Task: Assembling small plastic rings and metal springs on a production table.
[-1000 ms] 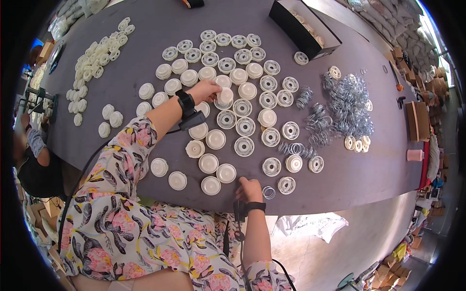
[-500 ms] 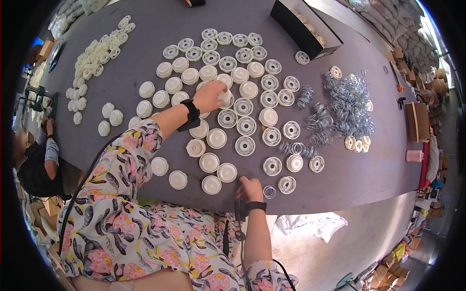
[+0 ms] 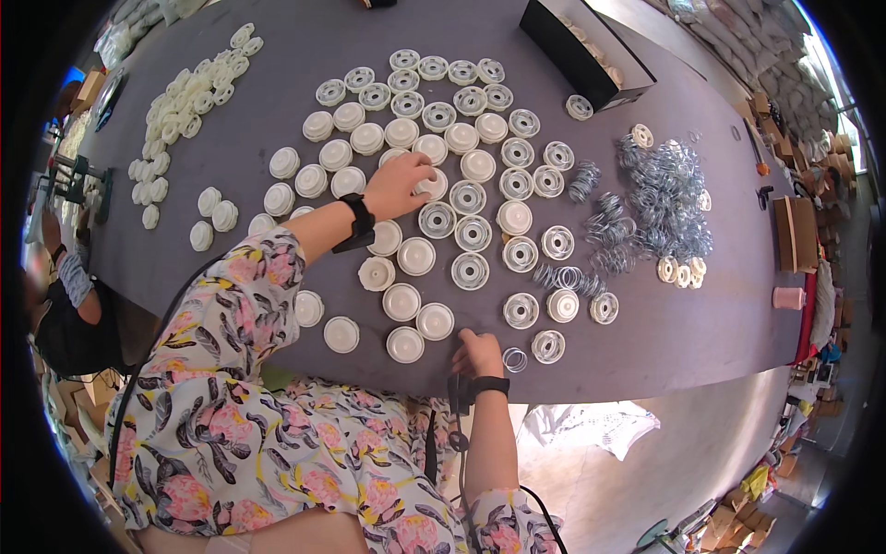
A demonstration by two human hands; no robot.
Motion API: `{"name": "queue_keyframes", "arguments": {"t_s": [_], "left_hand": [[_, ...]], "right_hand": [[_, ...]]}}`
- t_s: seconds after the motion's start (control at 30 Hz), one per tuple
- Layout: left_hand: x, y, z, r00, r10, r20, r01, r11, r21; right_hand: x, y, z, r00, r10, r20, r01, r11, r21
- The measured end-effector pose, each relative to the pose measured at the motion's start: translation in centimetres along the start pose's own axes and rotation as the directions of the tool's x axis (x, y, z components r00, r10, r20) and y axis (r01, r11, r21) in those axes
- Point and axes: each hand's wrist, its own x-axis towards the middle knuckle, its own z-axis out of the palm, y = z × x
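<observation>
My left hand (image 3: pixel 399 187), wearing a black wristband, reaches into the middle of the laid-out round parts. Its fingers are closed around a white round cap (image 3: pixel 433 184), which sits over one of the ring-shaped parts. Around it stand other white caps (image 3: pixel 416 257) and open white rings with metallic-looking insides (image 3: pixel 472 234). Close to the table's near edge, my right hand (image 3: pixel 480 355) rests with its fingers curled; whatever they may hold is hidden. Just right of that hand lies a loose coil spring (image 3: pixel 514 360).
A heap of metal springs (image 3: pixel 660 198) covers the right side of the grey table (image 3: pixel 591 365). Cream plastic rings (image 3: pixel 189 97) are piled at the far left. An open black box (image 3: pixel 586 55) with white parts stands at the back right. Another person's arm (image 3: pixel 74 277) shows at the left.
The view has shifted slightly. My left hand stays at the same cap, and my right hand remains by the near edge. The other person's arm at the left has moved.
</observation>
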Motion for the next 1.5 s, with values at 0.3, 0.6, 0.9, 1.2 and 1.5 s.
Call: {"name": "queue_keyframes", "arguments": {"t_s": [0.3, 0.6, 0.9, 1.2, 1.5], "left_hand": [[-10.1, 1.9, -3.8, 0.825, 0.32, 0.466, -0.338, 0.94, -0.047], [-9.0, 1.2, -3.9, 0.885, -0.274, 0.377, 0.43, 0.791, -0.435], [-1.9, 1.0, 1.9, 0.765, -0.474, 0.437, 0.625, 0.379, -0.682], [-2.1, 2.7, 1.3, 0.996, 0.074, 0.042, -0.072, 0.997, -0.042], [-2.4, 3.5, 1.2, 0.99, 0.102, 0.099, -0.102, 0.995, -0.001]], "right_hand": [[0.8, 0.1, 0.2, 0.999, -0.025, -0.021, 0.025, 1.0, -0.001], [1.4, 0.8, 0.3, 0.997, -0.052, -0.049, 0.056, 0.995, 0.084], [0.7, 0.2, 0.6, 0.999, -0.014, -0.052, 0.016, 0.999, 0.045], [-0.5, -0.5, 0.4, 0.999, -0.02, -0.036, 0.022, 0.999, 0.046], [-0.2, -0.2, 0.3, 1.0, -0.001, -0.012, 0.001, 1.0, 0.018]]}}
